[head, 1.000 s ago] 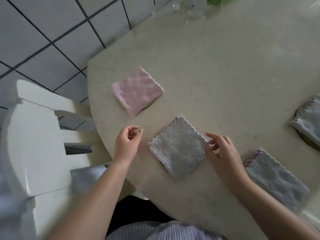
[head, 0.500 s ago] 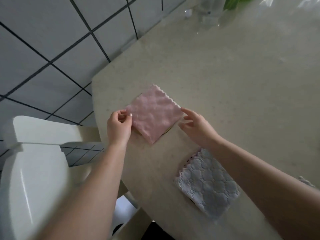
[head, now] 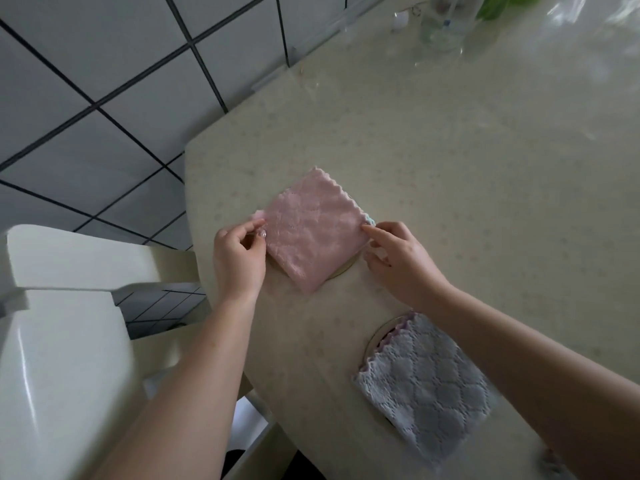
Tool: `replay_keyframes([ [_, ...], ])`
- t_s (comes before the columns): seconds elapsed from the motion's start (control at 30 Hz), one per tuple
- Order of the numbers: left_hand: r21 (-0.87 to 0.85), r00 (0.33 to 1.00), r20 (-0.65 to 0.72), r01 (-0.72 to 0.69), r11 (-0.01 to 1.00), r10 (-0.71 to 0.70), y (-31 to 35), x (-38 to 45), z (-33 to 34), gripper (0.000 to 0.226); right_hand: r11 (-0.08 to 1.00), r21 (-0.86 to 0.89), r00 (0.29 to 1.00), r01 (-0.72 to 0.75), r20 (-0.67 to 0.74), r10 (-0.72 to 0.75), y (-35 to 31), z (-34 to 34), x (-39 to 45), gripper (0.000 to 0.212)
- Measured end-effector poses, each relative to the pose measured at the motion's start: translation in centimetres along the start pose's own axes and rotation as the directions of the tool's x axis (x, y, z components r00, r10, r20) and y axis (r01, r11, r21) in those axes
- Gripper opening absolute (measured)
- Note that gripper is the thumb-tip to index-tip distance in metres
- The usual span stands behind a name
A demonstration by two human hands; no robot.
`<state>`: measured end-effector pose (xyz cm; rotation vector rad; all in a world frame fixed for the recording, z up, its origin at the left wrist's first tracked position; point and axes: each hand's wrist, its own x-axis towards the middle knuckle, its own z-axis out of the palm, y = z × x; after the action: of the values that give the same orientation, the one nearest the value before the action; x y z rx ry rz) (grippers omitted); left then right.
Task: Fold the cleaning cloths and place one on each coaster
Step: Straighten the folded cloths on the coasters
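A folded pink cloth (head: 311, 228) lies on a round coaster (head: 343, 269) near the table's left edge; only a sliver of the coaster shows under it. My left hand (head: 239, 256) pinches the cloth's left corner. My right hand (head: 394, 256) touches its right corner with the fingertips. Nearer to me, a folded grey quilted cloth (head: 427, 384) rests on a second coaster (head: 375, 336), partly under my right forearm.
The beige table (head: 450, 150) runs back to a glass bottle (head: 441, 22) and green leaves at the far edge. A white chair (head: 62, 341) stands at the left beside the table. Grey tiled floor lies beyond.
Both hands left the grey cloth and moved up to the pink cloth. The view swung left and up, so the cloths at the right went out of frame.
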<state>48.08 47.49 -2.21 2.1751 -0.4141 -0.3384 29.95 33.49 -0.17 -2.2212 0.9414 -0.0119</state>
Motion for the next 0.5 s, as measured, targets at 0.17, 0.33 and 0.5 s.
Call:
replay_keyframes([
  [0.17, 0.298, 0.911, 0.133, -0.413, 0.86, 0.391, 0.9, -1.8, 0.8, 0.041, 0.971, -0.199, 0.979, 0.136, -0.123, -0.162, -1.1, 0.0, 0.9, 0.047],
  [0.33, 0.482, 0.849, 0.442, -0.497, 0.722, 0.289, -0.3, -3.7, 2.4, 0.082, 0.821, -0.43, 0.927, 0.374, 0.179, -0.329, -1.3, 1.7, 1.4, 0.057],
  [0.5, 0.514, 0.884, 0.438, -0.398, 0.76, 0.166, -0.1, -3.7, 2.4, 0.073, 0.761, -0.516, 0.916, 0.394, 0.288, -0.279, -0.7, 1.5, 1.0, 0.069],
])
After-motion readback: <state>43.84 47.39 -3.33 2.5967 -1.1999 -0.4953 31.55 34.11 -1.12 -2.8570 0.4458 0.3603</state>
